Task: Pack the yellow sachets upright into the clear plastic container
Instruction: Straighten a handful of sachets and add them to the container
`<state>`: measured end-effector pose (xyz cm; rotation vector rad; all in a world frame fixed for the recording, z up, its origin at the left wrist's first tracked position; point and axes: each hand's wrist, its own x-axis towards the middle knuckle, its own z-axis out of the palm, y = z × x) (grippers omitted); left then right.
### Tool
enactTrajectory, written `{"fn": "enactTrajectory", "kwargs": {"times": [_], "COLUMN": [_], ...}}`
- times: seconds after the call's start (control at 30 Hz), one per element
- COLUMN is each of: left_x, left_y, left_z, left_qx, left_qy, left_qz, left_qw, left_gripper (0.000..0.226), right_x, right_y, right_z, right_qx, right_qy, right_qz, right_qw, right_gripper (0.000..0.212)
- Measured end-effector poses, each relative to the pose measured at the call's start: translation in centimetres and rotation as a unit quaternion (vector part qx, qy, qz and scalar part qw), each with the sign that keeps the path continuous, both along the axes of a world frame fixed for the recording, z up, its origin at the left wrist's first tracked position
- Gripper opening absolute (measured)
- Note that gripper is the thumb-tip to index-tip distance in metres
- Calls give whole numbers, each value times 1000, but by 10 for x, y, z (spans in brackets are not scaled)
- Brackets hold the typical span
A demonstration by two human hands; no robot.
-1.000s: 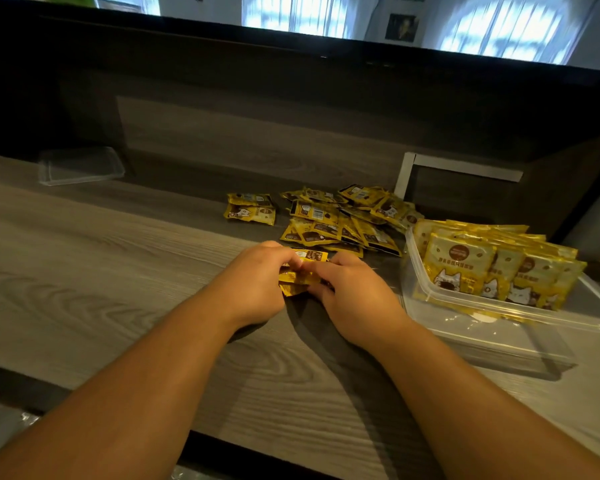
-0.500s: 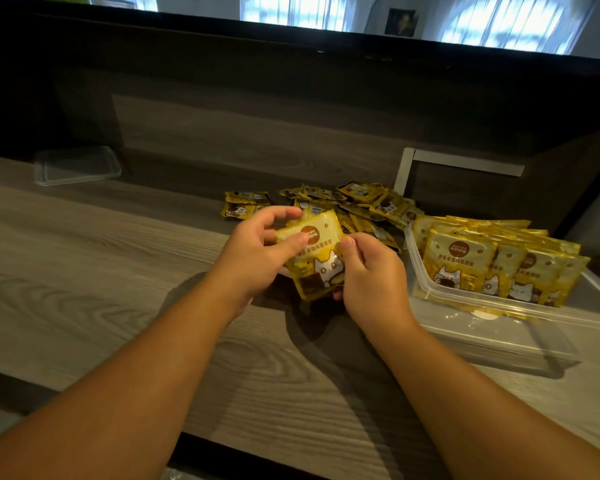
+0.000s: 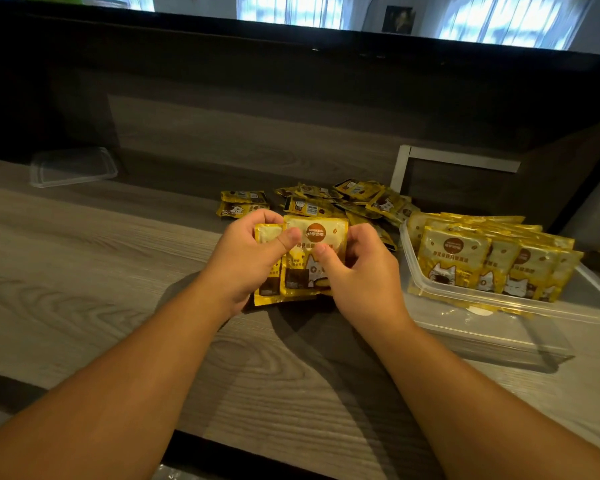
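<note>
both hands, left [image 3: 246,261] and right [image 3: 357,271], grasp upright sachets [image 3: 312,258], partly hiding them; grey wood table [image 3: 84,271], blurred windows [image 3: 291,12].

Both thumbs are covering part of the held sachets [image 3: 312,258]; the clear container [image 3: 499,306] is running off frame at three o'clock; windows [image 3: 291,8] are blurring.

Sachets [image 3: 315,258] carry print, seemingly Chinese; too blurred to read.
</note>
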<state>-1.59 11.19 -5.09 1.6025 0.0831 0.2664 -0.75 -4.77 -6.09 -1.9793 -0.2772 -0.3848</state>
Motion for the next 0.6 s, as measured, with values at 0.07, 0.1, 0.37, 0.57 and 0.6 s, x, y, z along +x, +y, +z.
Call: {"fn": "enactTrajectory", "kwargs": {"times": [0.07,0.1,0.37,0.57,0.6], "left_x": [-1,-2,-10,-27,-31], "left_y": [1,1,3,-14,-17], "left_z": [1,2,9,43,51], "left_qx": [-16,-29,-94,-39,-42], "left_qy": [-3,-3,3,-48,-61], "left_qz": [-10,-11,38,38,44], "left_qw": [1000,1000,995,997,996], "left_gripper": [19,17,17,23,23], "right_x": [1,1,-12,-22,-24], "right_y": [-1,-1,-4,-12,-17], "right_z": [0,0,11,42,49], "right_qx": [3,10,108,124,124], "right_qy": [-9,-15,-41,-53,-63], "right_qz": [-15,-21,-40,-34,-36], "right_qw": [1000,1000,992,990,990], "right_gripper": [20,19,33,50,50]}}
